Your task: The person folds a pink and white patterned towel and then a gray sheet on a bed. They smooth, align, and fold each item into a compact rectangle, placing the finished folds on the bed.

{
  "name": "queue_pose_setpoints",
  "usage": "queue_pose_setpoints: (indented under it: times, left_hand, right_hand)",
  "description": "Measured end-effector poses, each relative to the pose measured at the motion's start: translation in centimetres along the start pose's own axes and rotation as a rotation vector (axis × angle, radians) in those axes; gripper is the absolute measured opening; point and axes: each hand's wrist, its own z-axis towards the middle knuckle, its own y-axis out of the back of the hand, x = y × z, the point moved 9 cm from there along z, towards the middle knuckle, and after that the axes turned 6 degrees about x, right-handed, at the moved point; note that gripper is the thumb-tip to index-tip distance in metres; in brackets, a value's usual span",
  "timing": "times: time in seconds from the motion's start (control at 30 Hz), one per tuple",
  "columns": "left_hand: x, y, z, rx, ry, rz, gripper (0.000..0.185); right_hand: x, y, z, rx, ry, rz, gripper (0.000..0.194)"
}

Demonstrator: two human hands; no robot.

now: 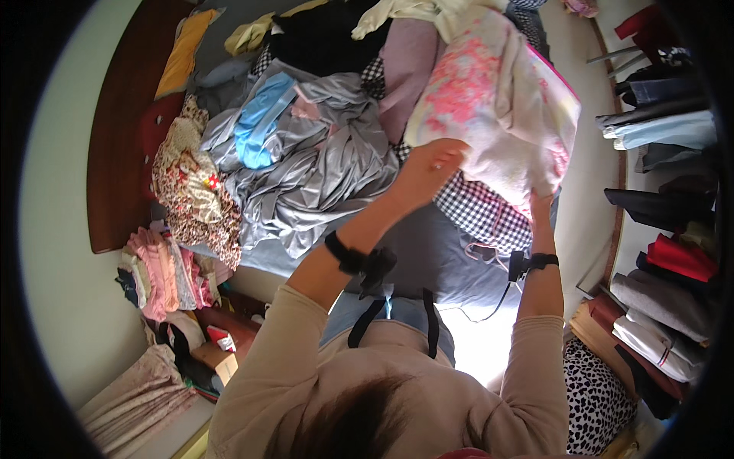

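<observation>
A white fleecy blanket or towel with pink floral print point(467, 77) hangs spread between my hands, over the bed. My left hand point(438, 163) is closed at its lower left edge, with the fingertips partly hidden by the cloth. At the lower right corner, my right hand point(541, 207) grips the same cloth. Beneath it lies a black-and-white gingham cloth point(484, 203) with a thin pink cord point(479, 248). A mauve cloth point(407, 63) is left of the floral cloth, partly covered by it. Crumpled grey satin fabric point(321, 183) spreads to the left of my left hand.
Leopard-print clothing point(198, 189) and a blue satin piece point(261, 123) lie on the bed point(413, 252). Black clothing point(327, 40) is at the back. Folded pink garments point(155, 269) stand stacked at left. Clothes stacks point(659, 298) line the right side. A cable point(496, 310) hangs from my right wrist.
</observation>
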Motion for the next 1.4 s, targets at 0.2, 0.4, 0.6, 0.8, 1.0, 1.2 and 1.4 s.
queue_pose_setpoints:
  times: [0.2,0.4,0.6,0.8,1.0,1.2,1.4]
  left_hand:
    - [-23.1,-3.2,-8.4,0.164,-0.865,0.176,0.014]
    - [-31.3,-0.1,-14.4,-0.018,-1.14,-0.323,0.018]
    - [-32.1,5.5,-19.9,-0.19,-1.005,-0.613,0.011]
    - [-31.6,12.6,-25.9,-0.367,-1.157,-0.561,0.01]
    - [-31.8,22.7,-32.1,-0.327,-1.083,-0.523,0.012]
    - [-26.6,32.8,-36.5,0.116,-0.843,-0.06,0.023]
    - [-5.4,49.5,-37.5,-0.32,-0.017,0.209,0.012]
  right_hand:
    - [-2.1,0.7,-1.7,0.039,0.202,-0.14,0.077]
    - [-2.7,0.7,-7.4,0.049,0.169,-0.346,0.069]
    - [-1.5,-3.5,-11.0,0.278,-0.004,-0.2,0.069]
    - [6.2,-14.0,-18.9,0.623,0.285,-0.194,0.059]
    - [14.9,-28.4,-29.7,0.84,0.399,-0.186,0.048]
    - [24.5,-41.9,-41.6,0.86,0.744,-0.22,0.045]
    - [33.1,-48.7,-53.0,0.788,1.079,-0.3,0.049]
